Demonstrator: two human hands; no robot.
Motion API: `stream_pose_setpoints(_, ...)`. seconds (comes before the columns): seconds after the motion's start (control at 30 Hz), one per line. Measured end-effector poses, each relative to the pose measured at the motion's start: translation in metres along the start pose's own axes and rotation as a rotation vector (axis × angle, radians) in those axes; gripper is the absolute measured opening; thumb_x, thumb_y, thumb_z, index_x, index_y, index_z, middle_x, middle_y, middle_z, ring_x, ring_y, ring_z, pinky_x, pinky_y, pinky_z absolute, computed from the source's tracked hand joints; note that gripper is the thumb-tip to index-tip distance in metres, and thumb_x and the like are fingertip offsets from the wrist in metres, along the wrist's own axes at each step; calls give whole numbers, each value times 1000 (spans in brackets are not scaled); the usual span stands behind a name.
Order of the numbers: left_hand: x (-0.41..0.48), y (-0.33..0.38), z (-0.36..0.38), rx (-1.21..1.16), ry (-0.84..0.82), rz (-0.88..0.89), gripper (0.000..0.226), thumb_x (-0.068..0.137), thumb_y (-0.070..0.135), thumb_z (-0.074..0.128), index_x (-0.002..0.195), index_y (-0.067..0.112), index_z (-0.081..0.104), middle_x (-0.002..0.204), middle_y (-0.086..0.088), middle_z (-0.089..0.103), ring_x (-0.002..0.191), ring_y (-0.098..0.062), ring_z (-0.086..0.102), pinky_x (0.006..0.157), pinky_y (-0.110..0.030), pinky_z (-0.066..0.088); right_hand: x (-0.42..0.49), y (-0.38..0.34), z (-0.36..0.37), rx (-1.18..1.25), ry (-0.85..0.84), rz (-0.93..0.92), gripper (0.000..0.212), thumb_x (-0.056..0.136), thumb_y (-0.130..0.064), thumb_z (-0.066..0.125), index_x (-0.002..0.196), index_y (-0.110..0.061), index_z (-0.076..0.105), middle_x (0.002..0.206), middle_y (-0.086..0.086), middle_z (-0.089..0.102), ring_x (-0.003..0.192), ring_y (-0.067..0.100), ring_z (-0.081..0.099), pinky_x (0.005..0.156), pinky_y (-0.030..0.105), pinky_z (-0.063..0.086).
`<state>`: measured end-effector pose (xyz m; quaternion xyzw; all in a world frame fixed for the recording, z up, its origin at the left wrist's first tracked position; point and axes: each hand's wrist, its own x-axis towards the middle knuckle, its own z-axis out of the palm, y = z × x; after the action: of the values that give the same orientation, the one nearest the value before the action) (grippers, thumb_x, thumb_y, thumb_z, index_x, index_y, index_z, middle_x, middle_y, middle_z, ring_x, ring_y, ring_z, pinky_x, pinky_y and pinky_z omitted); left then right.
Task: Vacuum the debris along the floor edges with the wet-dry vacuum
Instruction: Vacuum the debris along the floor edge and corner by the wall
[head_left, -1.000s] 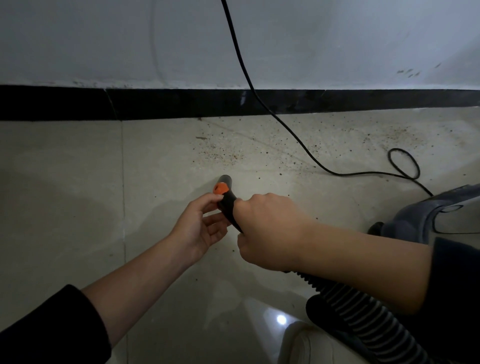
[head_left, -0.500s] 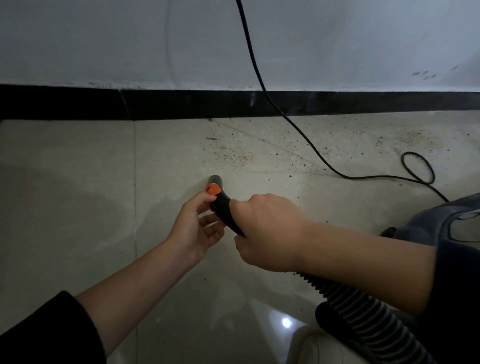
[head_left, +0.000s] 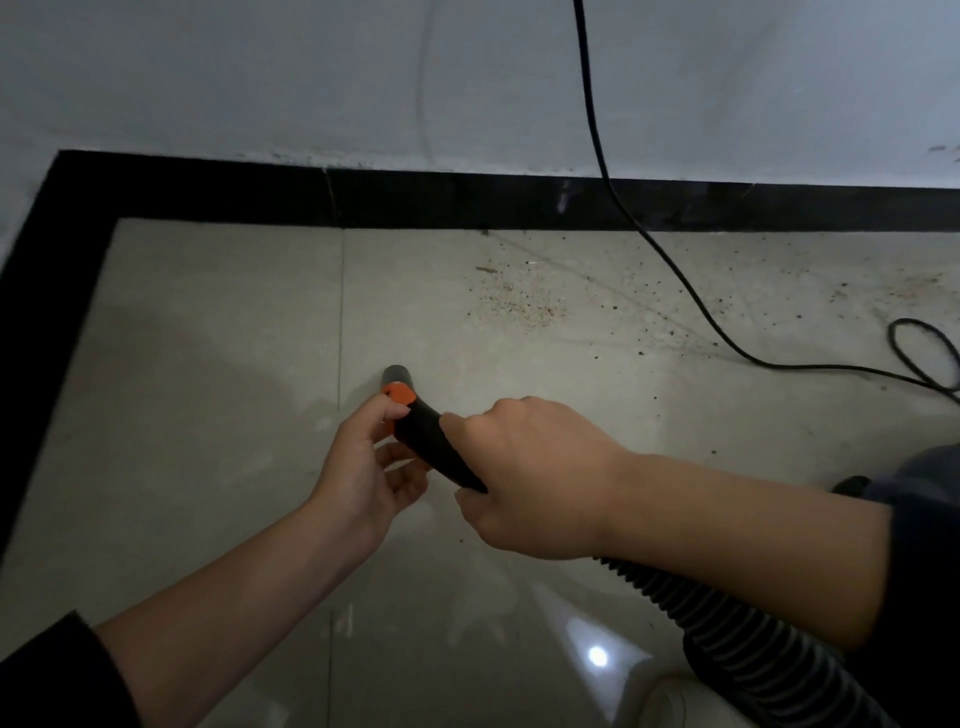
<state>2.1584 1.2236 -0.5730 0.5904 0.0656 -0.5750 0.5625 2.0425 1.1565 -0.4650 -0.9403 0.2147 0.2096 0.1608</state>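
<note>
A black vacuum hose nozzle (head_left: 426, 431) with an orange slider (head_left: 399, 393) points at the beige tiled floor. My right hand (head_left: 540, 478) grips the nozzle's handle from above. My left hand (head_left: 363, 467) pinches the nozzle just below the orange slider, thumb on top and fingers beneath. The ribbed black hose (head_left: 727, 644) runs back under my right forearm to the lower right. Fine brown debris (head_left: 514, 301) lies scattered on the floor near the black baseboard (head_left: 467, 202), beyond and right of the nozzle tip.
A black power cord (head_left: 670, 265) hangs down the wall and loops across the floor to the right. The baseboard turns a corner (head_left: 78, 176) at the upper left. Part of the grey vacuum body (head_left: 930, 467) shows at the right edge. More debris (head_left: 883, 291) lies far right.
The view has swung left, bringing the room corner into sight. Both hands and the nozzle have shifted left along the floor, away from the debris patch; the grips are unchanged.
</note>
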Motion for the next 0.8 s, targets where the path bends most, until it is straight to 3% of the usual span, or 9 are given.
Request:
stream_pose_setpoints(0.37,28,17,38,17,-58,7,15,87,24,58,93,10,60,75,-4,54,58,-15,53,55,-26,45,11,19,-11,-5,69,139,20,90,-21,51,89,-19,31,67,-4,31,52,9,28,45,22,23)
stream_pose_setpoints(0.6,46,20,51,37,-108,9,20,88,25,59,102,10,61,82,-5,57,65,-16,55,57,-27,45,16,32,-14,1,63,192,19,90,-20,51,88,-18,32,67,-3,32,52,9,30,45,22,24)
stream_pose_setpoints(0.8,52,20,55,39,-130,16,24,88,26,61,107,11,60,83,-6,57,66,-16,56,57,-26,46,19,39,-16,8,77,214,33,88,-19,51,70,-20,24,67,-3,34,53,9,31,45,23,25)
